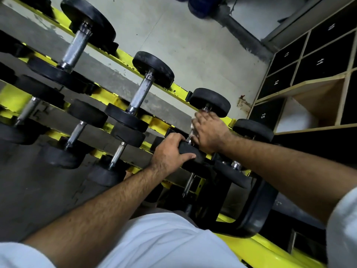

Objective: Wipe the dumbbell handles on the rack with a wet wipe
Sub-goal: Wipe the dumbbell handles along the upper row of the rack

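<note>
Evidently the left hand (170, 149) clamps the near black head (190, 149) of the end dumbbell on the yellow rack (160, 122), bracing it against rolling. The right hand (209, 130) curls round that dumbbell's handle with a wet wipe (192, 130) peeking out beneath its fingers, at the top rail's right end, beside the numbered cubbies (309, 60).

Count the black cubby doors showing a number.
5: door 10 at the top, door 13 and door 11 below it, door 14 under 13, door 15 lowest. Doors cut off at the right edge may hide more.
</note>
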